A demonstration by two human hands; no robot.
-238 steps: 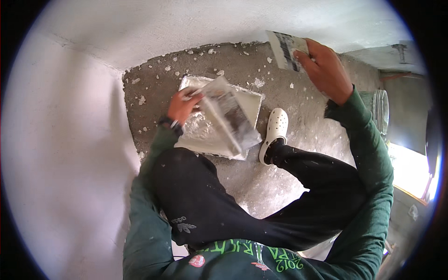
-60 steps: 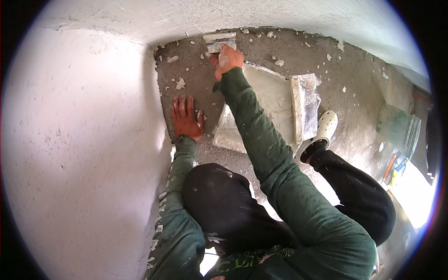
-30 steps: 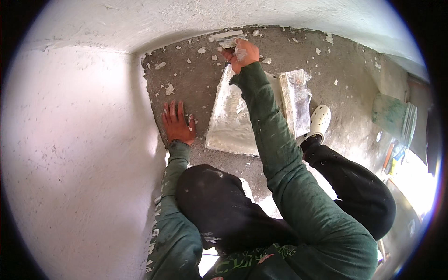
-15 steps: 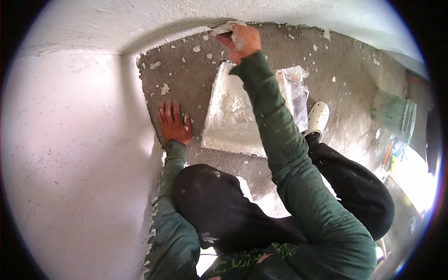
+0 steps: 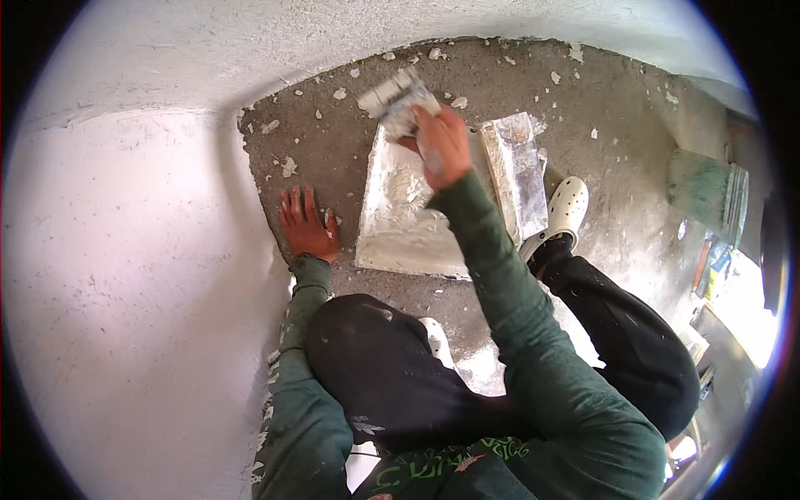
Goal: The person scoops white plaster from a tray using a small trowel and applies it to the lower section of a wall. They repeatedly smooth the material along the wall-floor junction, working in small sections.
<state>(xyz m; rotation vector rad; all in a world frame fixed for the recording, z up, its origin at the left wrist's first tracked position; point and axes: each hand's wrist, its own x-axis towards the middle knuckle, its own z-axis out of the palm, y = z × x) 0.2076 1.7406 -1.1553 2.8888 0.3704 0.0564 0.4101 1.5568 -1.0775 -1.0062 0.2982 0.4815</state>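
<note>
My right hand (image 5: 444,142) is closed round a wide flat paintbrush (image 5: 393,96) coated in white, slightly blurred. The brush is above the far edge of a shallow tray (image 5: 364,225) smeared with thick white paint. My left hand (image 5: 308,225) lies flat on the grey floor, fingers spread, close to the left wall and beside the tray. Both hands hold apart from each other, and the left one has nothing in it.
A white wall (image 5: 133,250) stands at my left and another (image 5: 275,50) runs along the far side. White flakes dot the rough floor (image 5: 608,167). My white clog (image 5: 569,207) is right of the tray. A greenish bucket (image 5: 700,192) lies farther right.
My right hand has drawn the brush back from the base of the far wall, nearer to me and over the tray's far end. My left hand has stayed on the floor.
</note>
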